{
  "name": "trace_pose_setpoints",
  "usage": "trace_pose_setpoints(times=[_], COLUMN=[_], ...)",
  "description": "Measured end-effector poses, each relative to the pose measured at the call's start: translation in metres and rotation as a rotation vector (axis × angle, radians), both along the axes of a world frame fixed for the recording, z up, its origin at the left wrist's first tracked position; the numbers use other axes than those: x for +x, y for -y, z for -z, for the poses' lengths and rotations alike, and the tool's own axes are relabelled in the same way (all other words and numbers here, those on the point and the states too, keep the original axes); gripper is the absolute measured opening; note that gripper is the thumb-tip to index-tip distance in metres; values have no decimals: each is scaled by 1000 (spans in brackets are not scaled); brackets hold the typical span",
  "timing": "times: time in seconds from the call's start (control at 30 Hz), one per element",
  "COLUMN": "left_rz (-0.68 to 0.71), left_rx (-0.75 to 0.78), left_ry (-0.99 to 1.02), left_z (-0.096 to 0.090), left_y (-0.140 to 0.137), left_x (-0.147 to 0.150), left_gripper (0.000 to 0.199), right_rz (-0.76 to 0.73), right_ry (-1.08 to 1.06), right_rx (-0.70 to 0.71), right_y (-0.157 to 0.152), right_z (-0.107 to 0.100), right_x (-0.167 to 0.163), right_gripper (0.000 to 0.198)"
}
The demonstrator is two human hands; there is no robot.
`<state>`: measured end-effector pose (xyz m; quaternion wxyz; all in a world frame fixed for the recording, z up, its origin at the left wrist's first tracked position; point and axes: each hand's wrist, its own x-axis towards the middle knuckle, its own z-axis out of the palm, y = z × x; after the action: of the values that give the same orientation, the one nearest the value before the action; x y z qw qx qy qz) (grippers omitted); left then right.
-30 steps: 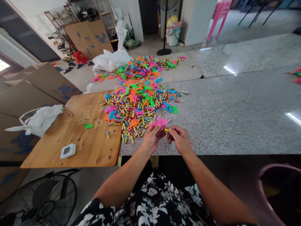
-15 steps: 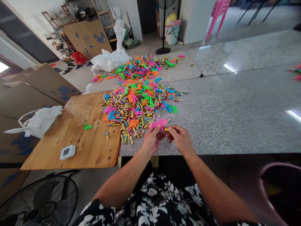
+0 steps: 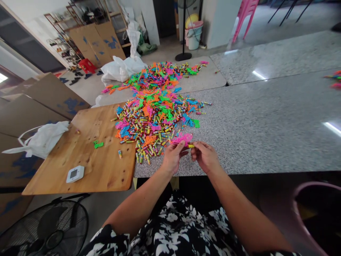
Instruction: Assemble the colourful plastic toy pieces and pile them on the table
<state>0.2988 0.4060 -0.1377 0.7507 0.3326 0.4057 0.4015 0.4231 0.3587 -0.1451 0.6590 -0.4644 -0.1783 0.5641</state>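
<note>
My left hand (image 3: 173, 155) is closed around a pink plastic toy gun (image 3: 182, 138), held just above the table's front edge. A small yellow-wrapped tube (image 3: 191, 145) lies between my two hands, its right end pinched by the fingertips of my right hand (image 3: 204, 155). Its left end meets the pink toy, though whether it is seated in it I cannot tell. Just beyond and to the left, a heap of small wrapped tubes (image 3: 144, 124) is mixed with pink, green, blue and orange toy guns (image 3: 167, 113).
A wooden board (image 3: 106, 170) at the left carries a white digital timer (image 3: 75, 174), a green toy gun (image 3: 98, 144) and a loose tube (image 3: 119, 154). The speckled stone table (image 3: 253, 131) extends right. A floor fan (image 3: 50, 227) and a pink bin (image 3: 301, 217) stand below.
The view has shifted slightly. My right hand has drawn a little away from my left, and more of the yellow tube shows between them.
</note>
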Motion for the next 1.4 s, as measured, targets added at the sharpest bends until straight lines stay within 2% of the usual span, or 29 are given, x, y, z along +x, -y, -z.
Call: trace_pose_setpoints(times=[0.17, 0.23, 0.3, 0.37, 0.43, 0.5, 0.57, 0.63, 0.73, 0.8, 0.87, 0.93, 1.0, 1.07, 1.13, 1.2, 1.27, 1.33, 1.4], left_rz=[14, 97, 209, 253, 193, 111, 98, 116, 122, 130, 171, 202, 189, 162, 196, 324, 500, 655, 769], left_rx=[80, 67, 90, 222, 426, 603, 719, 780, 735, 672, 638, 641, 686, 735, 734, 668, 567, 480, 474], left_ry=[-42, -72, -184, -399, -635, -796, -871, -908, -973, -1051, -1121, -1127, -1062, -947, -801, -616, -426, -298, -269], left_z=[7, 13, 21, 28, 34, 36, 34, 31, 27, 28, 31, 34, 35, 32, 25, 13, -2, -19, -38], left_y=[5, 5, -1, -16, -38, -65, -90, -112, -136, -148, -158, -164, -167, -163, -152, -134, -112, -93, -80], left_x=[11, 13, 10, 3, -6, -9, -4, 14, 51, 74, 87, 89, 82, 68, 51, 33, 15, -2, -15], left_gripper=[44, 46, 43, 32, 17, 5, 7, 15, 34, 48, 51, 41, 28, 19, 18, 22, 30, 38, 40], right_rz=[135, 106, 129, 289, 509, 585, 439, 141, -232, -354, -389, -325, -193, -44, 60, 110, 114, 88, 33], right_ry=[45, 64, 92, 121, 111, 150, 352, 724, 1318, 1562, 1647, 1590, 1402, 1103, 757, 457, 277, 233, 284], right_rx=[55, 32, -58, -120, -73, -54, -83, -89, -54, -96, -151, -172, -174, -177, -140, -46, 59, 132, 169], right_y=[0, 0, -3, -8, -15, -23, -33, -43, -56, -60, -60, -54, -46, -38, -32, -28, -27, -26, -25], right_z=[6, 11, 17, 23, 29, 34, 40, 46, 50, 51, 53, 54, 54, 49, 39, 25, 9, -6, -18], right_x=[-7, 6, 35, 76, 116, 137, 132, 106, 59, 41, 37, 45, 57, 67, 72, 71, 64, 56, 47], right_gripper=[30, 28, 26, 24, 22, 23, 26, 28, 33, 31, 25, 20, 14, 15, 21, 22, 24, 26, 24])
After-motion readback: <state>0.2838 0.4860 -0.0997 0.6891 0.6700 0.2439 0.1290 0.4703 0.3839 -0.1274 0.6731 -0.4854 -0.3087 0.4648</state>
